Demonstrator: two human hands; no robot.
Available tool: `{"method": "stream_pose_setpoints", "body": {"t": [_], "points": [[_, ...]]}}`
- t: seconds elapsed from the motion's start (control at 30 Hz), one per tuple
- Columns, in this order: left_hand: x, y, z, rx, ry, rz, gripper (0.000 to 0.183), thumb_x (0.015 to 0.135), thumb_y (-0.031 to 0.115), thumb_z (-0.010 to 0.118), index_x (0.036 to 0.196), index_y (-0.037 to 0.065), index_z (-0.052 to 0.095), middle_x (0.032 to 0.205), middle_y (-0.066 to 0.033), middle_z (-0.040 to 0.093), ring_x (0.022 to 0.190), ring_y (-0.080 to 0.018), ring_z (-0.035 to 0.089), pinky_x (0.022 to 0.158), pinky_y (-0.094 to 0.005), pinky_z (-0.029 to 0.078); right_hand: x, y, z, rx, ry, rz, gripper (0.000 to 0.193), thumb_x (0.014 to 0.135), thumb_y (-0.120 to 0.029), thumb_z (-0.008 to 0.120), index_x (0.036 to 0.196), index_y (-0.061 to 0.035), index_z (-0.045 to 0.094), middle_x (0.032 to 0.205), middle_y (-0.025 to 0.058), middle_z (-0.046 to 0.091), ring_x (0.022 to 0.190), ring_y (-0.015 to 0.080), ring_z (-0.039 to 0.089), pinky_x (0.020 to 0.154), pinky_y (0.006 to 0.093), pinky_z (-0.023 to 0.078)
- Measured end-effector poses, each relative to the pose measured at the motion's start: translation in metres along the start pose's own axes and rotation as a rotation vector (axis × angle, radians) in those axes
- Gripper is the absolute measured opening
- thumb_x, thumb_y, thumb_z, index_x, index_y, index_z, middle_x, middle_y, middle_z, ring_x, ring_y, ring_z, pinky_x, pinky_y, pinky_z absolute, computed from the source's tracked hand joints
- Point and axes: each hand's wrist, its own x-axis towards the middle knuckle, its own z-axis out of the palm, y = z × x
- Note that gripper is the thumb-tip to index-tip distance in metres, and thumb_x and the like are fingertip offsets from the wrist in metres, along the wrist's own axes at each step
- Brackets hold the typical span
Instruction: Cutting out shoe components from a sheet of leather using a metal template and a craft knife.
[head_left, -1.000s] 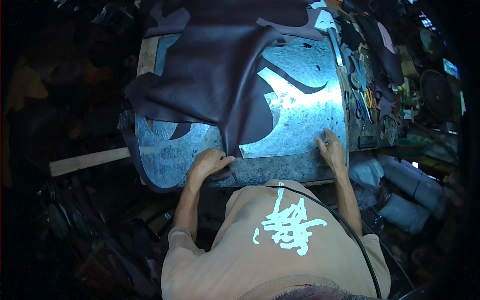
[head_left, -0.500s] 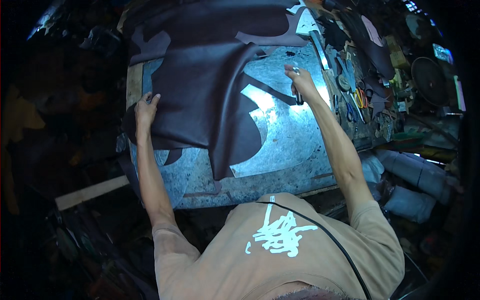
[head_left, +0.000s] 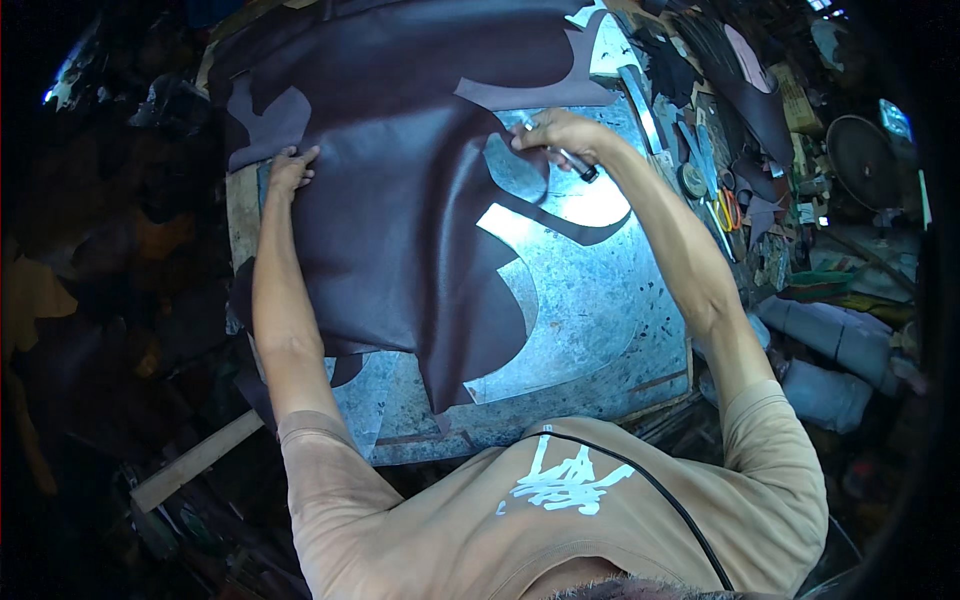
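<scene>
A large sheet of dark brown leather (head_left: 380,230) covers most of the table, with a raised fold running down its right part. My left hand (head_left: 293,170) lies on the sheet's left edge, fingers spread and nothing held. Over at the sheet's cut right edge, my right hand (head_left: 560,138) is closed around a slim tool (head_left: 580,168) with a dark, silver-ringed end. Its working tip is hidden, so I cannot tell its exact kind. A narrow leather strip (head_left: 585,232) curves out from the sheet below that hand.
The metal-topped table (head_left: 590,320) shows right of the leather. Along its right side lie a long flat blade (head_left: 638,105), yellow-handled scissors (head_left: 730,210), a tape roll (head_left: 691,180) and scraps. A wooden bar (head_left: 195,462) juts out at lower left.
My right hand has moved left with the tool, towards the leather. My left hand has slid farther up the sheet's left edge. The narrow strip now curves outward; the whole view has shifted slightly.
</scene>
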Motion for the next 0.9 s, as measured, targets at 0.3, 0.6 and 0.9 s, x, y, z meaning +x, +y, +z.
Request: {"method": "stream_pose_setpoints", "body": {"t": [0.3, 0.6, 0.9], "points": [[-0.01, 0.049, -0.012, -0.036, -0.151, -0.069, 0.033, 0.086, 0.029, 0.073, 0.107, 0.008, 0.058, 0.098, -0.004, 0.064, 0.066, -0.0129, 0.064, 0.058, -0.029, 0.056, 0.058, 0.043, -0.081, -0.697, 0.866, -0.067, 0.054, 0.081, -0.037, 0.068, 0.124, -0.0046, 0.061, 0.116, 0.0266, 0.063, 0.11, 0.0391, 0.061, 0.093, 0.0462, 0.049], [0.036, 0.052, -0.021, -0.1, -0.17, 0.119, 0.026, 0.09, 0.019, 0.069, 0.109, 0.002, 0.062, 0.098, -0.0073, 0.066, 0.072, -0.0162, 0.068, 0.063, -0.0261, 0.057, 0.119, 0.091, -0.189, -0.255, 0.615, 0.039, 0.022, 0.083, -0.021, 0.065, 0.081, 0.001, 0.065, 0.051, 0.007, 0.053, 0.037, 0.0177, 0.048, 0.035, 0.0334, 0.037], [0.051, 0.017, -0.006, 0.249, 0.504, 0.523, 0.085, 0.079, 0.055, 0.071, 0.138, 0.001, 0.045, 0.136, -0.0297, 0.048, 0.131, -0.041, 0.044, 0.11, -0.0426, 0.035, 0.096, 0.026, -0.123, -0.601, 1.185, -0.212, 0.023, 0.082, -0.02, 0.057, 0.093, -0.0007, 0.064, 0.08, 0.0247, 0.067, 0.071, 0.0371, 0.067, 0.065, 0.0487, 0.051]]}}
